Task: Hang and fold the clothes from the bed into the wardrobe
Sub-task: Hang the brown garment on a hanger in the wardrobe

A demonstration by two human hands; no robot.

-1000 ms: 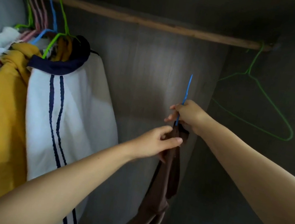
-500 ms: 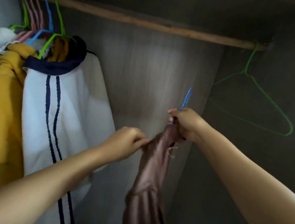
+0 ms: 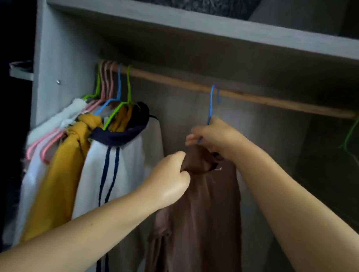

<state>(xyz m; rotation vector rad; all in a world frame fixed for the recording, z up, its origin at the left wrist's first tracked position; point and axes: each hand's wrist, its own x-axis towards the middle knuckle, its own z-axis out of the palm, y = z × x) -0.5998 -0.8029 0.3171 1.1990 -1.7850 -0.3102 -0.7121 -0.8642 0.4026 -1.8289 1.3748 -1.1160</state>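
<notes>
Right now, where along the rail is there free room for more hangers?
Bare wooden rail between the bunched hangers at left and the blue hanger; another bare stretch from there to the empty green hanger. The far left is crowded.

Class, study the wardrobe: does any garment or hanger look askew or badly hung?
Yes. The brown garment is bunched at the neck of the blue hanger, hanging in one narrow drape instead of spread. The left hand grips the bunched fabric; the right hand holds the hanger below its hook.
</notes>
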